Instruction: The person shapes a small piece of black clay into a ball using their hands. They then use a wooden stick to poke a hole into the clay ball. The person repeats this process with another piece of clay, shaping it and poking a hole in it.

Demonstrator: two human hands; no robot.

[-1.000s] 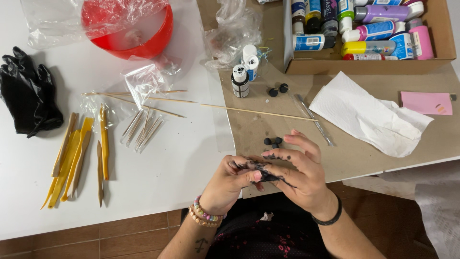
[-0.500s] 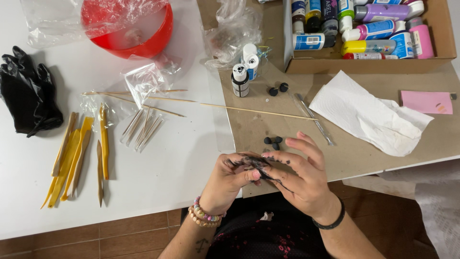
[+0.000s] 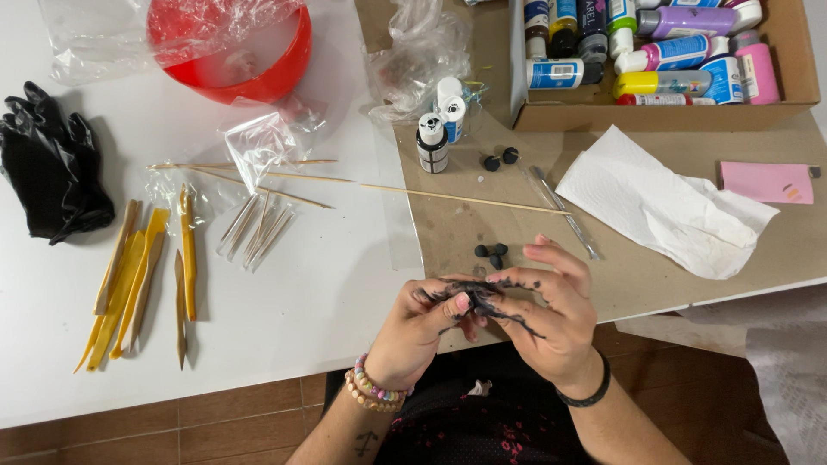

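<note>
I'm pinching a small black lump (image 3: 478, 301) between both hands at the near table edge, just over my lap. My left hand (image 3: 422, 331) is closing thumb and fingertips on its left end; my right hand (image 3: 547, 319) is cupping it from the right, fingers curled and smeared black. The lump is mostly hidden by my fingers, so I can't tell its shape.

Just beyond my hands, three small black balls (image 3: 491, 253) are sitting together on the cardboard sheet (image 3: 655, 275). Two more black balls (image 3: 500, 159) are lying farther up, near a small paint bottle (image 3: 432, 142). A long skewer (image 3: 465, 199) is lying across the cardboard and onto the white table (image 3: 301, 301). A metal tool (image 3: 564, 211) is resting beside a crumpled tissue (image 3: 663, 202). The box (image 3: 663, 112) of paint bottles is sitting at top right.

On the left, yellow and wooden modelling tools (image 3: 142, 275) are lying near black gloves (image 3: 52, 172), with a red bowl (image 3: 233, 52) under plastic wrap at the top.
</note>
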